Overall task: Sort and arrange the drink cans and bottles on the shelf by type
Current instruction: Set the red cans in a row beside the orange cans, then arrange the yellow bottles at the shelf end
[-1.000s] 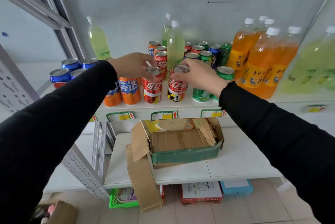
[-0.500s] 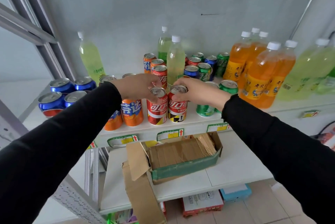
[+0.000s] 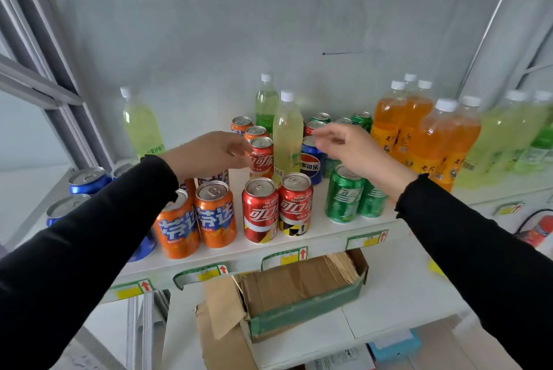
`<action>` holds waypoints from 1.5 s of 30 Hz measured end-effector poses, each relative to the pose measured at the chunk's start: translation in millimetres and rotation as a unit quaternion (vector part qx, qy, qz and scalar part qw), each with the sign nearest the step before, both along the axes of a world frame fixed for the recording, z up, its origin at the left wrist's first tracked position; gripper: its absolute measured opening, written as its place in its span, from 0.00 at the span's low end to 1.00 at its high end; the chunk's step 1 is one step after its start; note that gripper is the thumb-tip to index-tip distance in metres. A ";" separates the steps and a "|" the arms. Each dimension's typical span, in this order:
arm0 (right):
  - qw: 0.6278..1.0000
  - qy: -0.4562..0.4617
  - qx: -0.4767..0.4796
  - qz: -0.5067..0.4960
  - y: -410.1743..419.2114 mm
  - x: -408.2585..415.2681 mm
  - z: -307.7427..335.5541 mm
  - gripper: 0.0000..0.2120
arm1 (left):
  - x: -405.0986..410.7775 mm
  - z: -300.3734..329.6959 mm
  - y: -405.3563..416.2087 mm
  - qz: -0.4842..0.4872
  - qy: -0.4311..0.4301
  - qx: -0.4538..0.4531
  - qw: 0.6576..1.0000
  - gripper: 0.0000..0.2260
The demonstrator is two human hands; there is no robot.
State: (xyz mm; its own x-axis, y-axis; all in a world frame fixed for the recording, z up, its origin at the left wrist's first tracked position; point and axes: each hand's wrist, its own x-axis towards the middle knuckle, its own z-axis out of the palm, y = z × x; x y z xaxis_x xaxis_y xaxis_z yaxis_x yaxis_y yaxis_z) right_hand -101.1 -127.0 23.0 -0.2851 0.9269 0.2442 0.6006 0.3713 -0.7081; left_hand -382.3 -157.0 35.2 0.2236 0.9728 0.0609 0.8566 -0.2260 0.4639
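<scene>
Both hands are hovering over the white shelf (image 3: 323,224), holding nothing. The left hand (image 3: 209,152) is reaching in with its fingers (image 3: 238,148) loosely extended and relaxed, their tips just beside a red cola can (image 3: 261,157) in the second row; whether they are touching it I cannot tell. The right hand (image 3: 353,148) is hanging above the cans with its fingers (image 3: 324,133) slack and slightly curled, gripping nothing.

Below and between the two sets of fingers, two red cola cans are standing upright side by side at the shelf's front: the left one (image 3: 259,209) and the right one (image 3: 295,205), touching each other. Below the left fingers, two orange cans (image 3: 215,214) are sitting just beside the red pair. Below the right wrist, two green cans (image 3: 344,197) are standing together. Between the two hands, a pale yellow-green bottle (image 3: 287,133) is standing upright, with a blue cola can (image 3: 311,164) just under the right fingers. Behind the right fingers, more cans are clustered, partly hidden. Farther right of the right hand, orange bottles (image 3: 431,142) are grouped near the wall, with blurred pale green bottles (image 3: 508,136) beyond. Left of the left sleeve, blue cans (image 3: 88,179) are standing, and another pale green bottle (image 3: 140,124) is behind them.

On the lower shelf, an open cardboard box (image 3: 299,289) is lying.
</scene>
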 end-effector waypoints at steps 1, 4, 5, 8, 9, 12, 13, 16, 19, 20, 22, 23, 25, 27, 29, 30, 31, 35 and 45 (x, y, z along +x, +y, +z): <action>1.000 0.015 -0.009 -0.005 4.9 1.2 1.1 0.17 | -2.1 0.3 4.1 0.009 -0.015 0.011 1.000 0.13; 0.999 0.036 -0.027 0.001 25.4 -1.7 3.9 0.22 | -3.7 0.9 24.5 0.032 -0.017 0.032 0.999 0.14; 0.998 0.042 -0.036 0.008 33.3 -3.9 3.8 0.25 | -3.0 0.8 31.6 0.034 -0.009 0.036 0.999 0.14; 0.997 0.042 -0.052 0.028 53.1 -14.1 5.5 0.34 | -2.1 -0.1 51.3 0.045 0.001 0.041 0.998 0.15; 0.997 0.037 -0.053 0.035 59.6 -17.2 5.2 0.36 | -1.6 -0.3 56.4 0.048 0.003 0.041 0.998 0.16; 0.993 0.026 -0.086 0.081 75.9 -24.6 5.2 0.40 | 0.6 -0.3 68.8 0.048 0.012 0.038 0.998 0.16; 0.989 0.022 -0.104 0.102 81.7 -25.7 4.4 0.41 | 1.9 -0.6 71.1 0.050 0.018 0.037 0.998 0.16; 0.979 0.017 -0.140 0.144 99.2 -26.9 2.3 0.45 | 4.2 -5.0 69.7 0.062 0.018 0.043 0.997 0.17; 0.977 -0.011 -0.146 0.155 108.2 -26.8 -2.5 0.48 | -0.4 -8.3 58.6 0.089 0.003 0.104 0.991 0.17; 0.976 -0.024 -0.144 0.163 109.8 -27.6 -5.3 0.48 | -4.7 -8.2 52.8 0.105 0.001 0.138 0.985 0.17; 0.975 -0.038 -0.137 0.169 112.0 -31.2 -10.2 0.46 | -19.3 -7.8 41.2 0.152 -0.006 0.227 0.962 0.20; 0.976 -0.039 -0.135 0.167 112.5 -32.9 -11.4 0.44 | -29.7 -8.2 35.7 0.183 -0.016 0.271 0.945 0.23; 0.976 -0.033 -0.133 0.171 111.2 -34.8 -10.7 0.40 | -53.2 -7.7 24.1 0.253 -0.050 0.328 0.909 0.32; 0.975 -0.027 -0.128 0.182 109.3 -35.4 -9.2 0.37 | -82.0 -5.2 19.3 0.336 -0.104 0.330 0.876 0.40; 0.974 -0.023 -0.127 0.184 108.6 -36.9 -8.6 0.36 | -111.5 -1.8 21.7 0.401 -0.174 0.278 0.855 0.46; 0.974 -0.019 -0.128 0.185 108.4 -38.0 -8.5 0.36 | -130.0 -3.8 27.5 0.417 -0.205 0.229 0.856 0.47; 0.973 -0.013 -0.130 0.188 107.2 -39.0 -7.8 0.36 | -147.3 -8.4 33.5 0.413 -0.231 0.174 0.863 0.49; 0.972 0.002 -0.130 0.196 103.9 -40.6 -6.0 0.37 | -168.2 -20.1 56.0 0.373 -0.262 0.054 0.888 0.44; 0.979 0.040 -0.110 0.166 81.9 -46.8 -5.0 0.34 | -137.0 -20.0 53.6 0.398 -0.229 0.161 0.874 0.34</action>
State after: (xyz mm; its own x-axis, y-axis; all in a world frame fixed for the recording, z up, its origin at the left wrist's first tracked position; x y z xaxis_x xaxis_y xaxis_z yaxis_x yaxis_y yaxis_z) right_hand -147.9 -45.1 18.1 -0.5679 0.8188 0.0840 0.4111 0.3706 -0.8329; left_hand -519.3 -103.4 15.2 -0.6355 0.7247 0.2665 0.5435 0.1747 0.8210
